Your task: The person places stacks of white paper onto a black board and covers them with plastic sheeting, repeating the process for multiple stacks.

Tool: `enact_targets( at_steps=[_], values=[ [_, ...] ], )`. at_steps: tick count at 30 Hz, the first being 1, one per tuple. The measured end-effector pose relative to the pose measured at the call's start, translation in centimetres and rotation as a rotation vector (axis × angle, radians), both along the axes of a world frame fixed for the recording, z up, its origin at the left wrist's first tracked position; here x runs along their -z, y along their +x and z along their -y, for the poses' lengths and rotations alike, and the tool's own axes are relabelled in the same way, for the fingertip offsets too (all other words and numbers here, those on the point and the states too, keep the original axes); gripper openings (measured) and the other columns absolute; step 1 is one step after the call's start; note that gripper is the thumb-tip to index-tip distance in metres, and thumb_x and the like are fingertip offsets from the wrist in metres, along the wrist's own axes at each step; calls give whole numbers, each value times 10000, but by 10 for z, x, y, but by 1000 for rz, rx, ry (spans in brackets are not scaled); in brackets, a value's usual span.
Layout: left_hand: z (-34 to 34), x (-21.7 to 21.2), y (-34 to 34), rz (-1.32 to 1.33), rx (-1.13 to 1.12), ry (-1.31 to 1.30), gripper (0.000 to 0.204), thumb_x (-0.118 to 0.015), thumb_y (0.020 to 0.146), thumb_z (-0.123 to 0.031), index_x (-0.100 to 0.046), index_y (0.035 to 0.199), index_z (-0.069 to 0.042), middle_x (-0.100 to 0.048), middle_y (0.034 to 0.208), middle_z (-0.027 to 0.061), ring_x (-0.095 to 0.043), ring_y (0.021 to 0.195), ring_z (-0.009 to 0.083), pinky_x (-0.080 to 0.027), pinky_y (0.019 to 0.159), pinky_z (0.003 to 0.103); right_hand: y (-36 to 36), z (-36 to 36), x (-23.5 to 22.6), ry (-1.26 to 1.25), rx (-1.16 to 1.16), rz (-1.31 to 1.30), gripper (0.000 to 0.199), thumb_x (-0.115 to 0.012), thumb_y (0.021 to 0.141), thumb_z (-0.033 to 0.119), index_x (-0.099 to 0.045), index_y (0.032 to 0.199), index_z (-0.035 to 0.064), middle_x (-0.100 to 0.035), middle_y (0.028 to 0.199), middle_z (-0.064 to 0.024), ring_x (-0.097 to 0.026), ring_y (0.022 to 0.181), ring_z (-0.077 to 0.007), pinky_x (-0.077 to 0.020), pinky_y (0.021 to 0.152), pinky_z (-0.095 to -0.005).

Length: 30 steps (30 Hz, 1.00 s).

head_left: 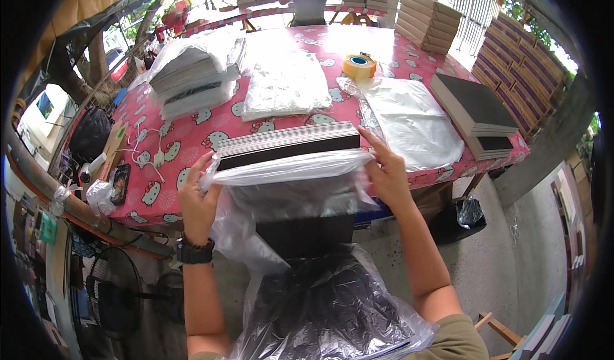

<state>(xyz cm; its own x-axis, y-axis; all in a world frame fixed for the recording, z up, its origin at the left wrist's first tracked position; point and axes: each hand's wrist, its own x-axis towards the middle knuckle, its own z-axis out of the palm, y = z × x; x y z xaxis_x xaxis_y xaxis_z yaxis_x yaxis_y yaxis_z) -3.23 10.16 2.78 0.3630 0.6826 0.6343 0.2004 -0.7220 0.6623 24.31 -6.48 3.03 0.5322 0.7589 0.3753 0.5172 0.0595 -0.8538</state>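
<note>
A thick stack of pale sheets or boards with a black band stands at the table's near edge. Clear plastic bag film runs across its near side and hangs below in loose folds. My left hand, its wrist in a black watch, grips the film at the stack's left end. At the right end my right hand is closed on the film, its forefinger reaching along the stack's corner. A dark block shows beneath the film. More clear plastic over something dark lies against my body.
On the pink patterned table are a plastic-wrapped stack, flat clear bags, more bags, a tape roll and dark-topped stacks. Cartons rise at right; a person is beyond. A fan stands lower left.
</note>
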Motion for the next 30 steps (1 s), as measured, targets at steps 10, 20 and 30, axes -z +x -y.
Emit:
enact_targets(
  at_steps=[10,20,30],
  values=[
    [38,-7,-31,-60,-88,237,189,-604,710,-104,-600,870,-3,-511,614,41,-450,497,129,-359,476,264,-16,51,-30,40,-99,-206,70,-603,689,19,-609,756,-1,-562,613,16,-429,550,-26,-348,524,-176],
    [27,26,-56,-37,423,-1208,190,-607,728,-196,-567,830,-40,-511,637,-15,-398,463,29,-287,413,189,3,56,46,-120,-438,-1089,211,-590,767,105,-567,947,-3,-591,804,-38,-557,700,-74,-452,606,-203],
    [68,236,-95,-239,102,-661,227,-500,756,-31,-433,960,42,-510,770,120,-532,686,166,-443,590,292,-24,99,216,-425,0,-920,132,-542,805,149,-542,912,72,-534,686,14,-453,540,-74,-355,465,-220]
  ],
)
